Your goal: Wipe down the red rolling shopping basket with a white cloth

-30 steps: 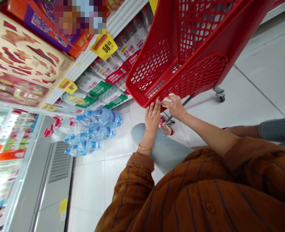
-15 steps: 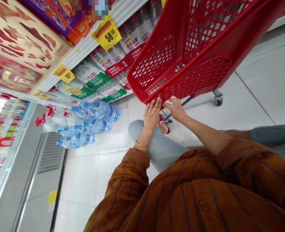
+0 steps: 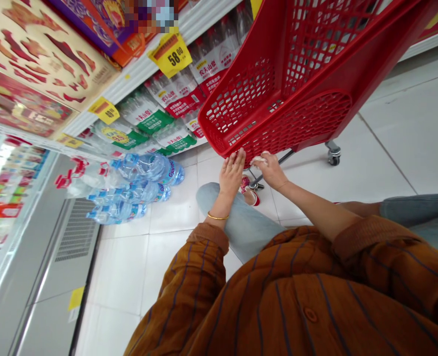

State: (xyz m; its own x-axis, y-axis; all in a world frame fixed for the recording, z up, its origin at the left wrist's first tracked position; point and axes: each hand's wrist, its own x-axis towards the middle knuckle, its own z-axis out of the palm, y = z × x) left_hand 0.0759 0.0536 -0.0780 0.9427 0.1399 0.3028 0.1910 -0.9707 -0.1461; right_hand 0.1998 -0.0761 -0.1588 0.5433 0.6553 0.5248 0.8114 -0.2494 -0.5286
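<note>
A red plastic shopping trolley (image 3: pixel 300 84) fills the upper right, its mesh basket tilted over me. My left hand (image 3: pixel 232 173) lies flat with fingers stretched against the basket's lower edge; a gold bangle sits on that wrist. Beside it my right hand (image 3: pixel 271 170) is closed round a small white cloth (image 3: pixel 258 159), pressing it to the underside of the basket. My knee in light jeans is just below both hands.
Shelves of bottled water with yellow price tags (image 3: pixel 171 53) run along the left. Packs of blue water bottles (image 3: pixel 137 185) lie on the white tiled floor. A chiller cabinet (image 3: pixel 22 237) stands at the far left. One trolley caster (image 3: pixel 332 153) rests on the floor.
Both hands stay on the basket's lower edge, shifted only slightly upward in the picture; the view has drifted a little with my head.
</note>
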